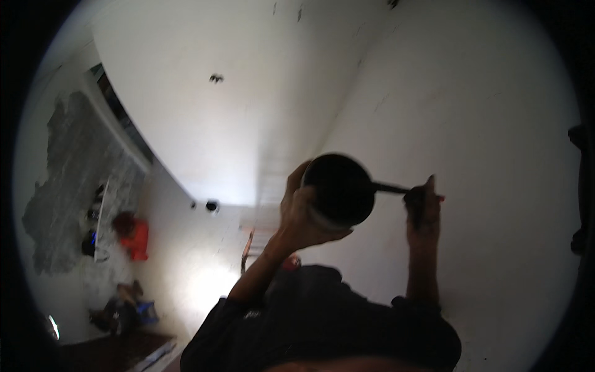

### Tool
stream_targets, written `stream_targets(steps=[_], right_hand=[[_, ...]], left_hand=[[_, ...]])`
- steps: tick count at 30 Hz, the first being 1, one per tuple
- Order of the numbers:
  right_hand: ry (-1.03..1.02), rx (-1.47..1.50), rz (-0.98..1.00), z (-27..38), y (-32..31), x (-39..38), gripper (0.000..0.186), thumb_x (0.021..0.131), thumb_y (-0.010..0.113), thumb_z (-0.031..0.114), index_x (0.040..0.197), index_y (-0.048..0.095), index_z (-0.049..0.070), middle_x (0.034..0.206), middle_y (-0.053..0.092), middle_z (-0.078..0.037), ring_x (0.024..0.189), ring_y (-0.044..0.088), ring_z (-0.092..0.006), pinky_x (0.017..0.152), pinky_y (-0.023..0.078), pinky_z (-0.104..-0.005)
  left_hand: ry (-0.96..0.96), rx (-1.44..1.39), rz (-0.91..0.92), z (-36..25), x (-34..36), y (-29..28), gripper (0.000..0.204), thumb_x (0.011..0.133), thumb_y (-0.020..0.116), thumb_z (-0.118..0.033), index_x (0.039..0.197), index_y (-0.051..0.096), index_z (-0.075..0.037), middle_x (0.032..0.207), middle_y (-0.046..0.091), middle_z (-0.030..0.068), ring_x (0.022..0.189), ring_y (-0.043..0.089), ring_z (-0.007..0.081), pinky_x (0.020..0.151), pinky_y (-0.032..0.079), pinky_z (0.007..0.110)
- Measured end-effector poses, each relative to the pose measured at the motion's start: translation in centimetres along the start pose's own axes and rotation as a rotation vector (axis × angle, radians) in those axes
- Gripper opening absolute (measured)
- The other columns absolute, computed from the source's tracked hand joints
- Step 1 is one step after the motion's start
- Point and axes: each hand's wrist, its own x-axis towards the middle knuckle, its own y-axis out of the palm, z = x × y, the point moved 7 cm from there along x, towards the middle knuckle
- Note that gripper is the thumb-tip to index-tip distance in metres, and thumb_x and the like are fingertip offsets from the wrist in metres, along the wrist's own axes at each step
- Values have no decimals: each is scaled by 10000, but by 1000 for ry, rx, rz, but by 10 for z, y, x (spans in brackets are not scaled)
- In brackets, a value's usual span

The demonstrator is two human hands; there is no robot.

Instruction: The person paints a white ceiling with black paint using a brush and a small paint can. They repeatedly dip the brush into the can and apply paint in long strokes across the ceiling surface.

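My left hand point(297, 211) is raised and wraps around the side of a dark round container point(339, 189), whose open mouth faces me. My right hand point(423, 201) is raised beside it and grips a thin dark handle point(389, 188) that runs from the hand into the container. What sits on the handle's far end is hidden inside the dark container. Both forearms come up from dark sleeves point(322, 322) at the lower edge.
A white wall point(483, 124) and white ceiling point(217, 124) fill the view behind the hands. At the left a patch of bare grey plaster point(68, 180) shows. A person in an orange top point(133, 239) and dark bundles point(121, 310) lie toward the lower left.
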Motion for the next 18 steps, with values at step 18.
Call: stream_targets(steps=[18], right_hand=[[-1395, 21, -568, 231, 9, 17, 224, 1005, 737, 137, 968, 569, -7, 913, 634, -46, 807, 612, -77, 738, 585, -252]], left_hand=[[26, -78, 69, 10, -5, 0, 1072, 536, 1042, -362, 1311, 343, -118, 1440, 440, 257, 1347, 502, 431, 1066, 502, 538]])
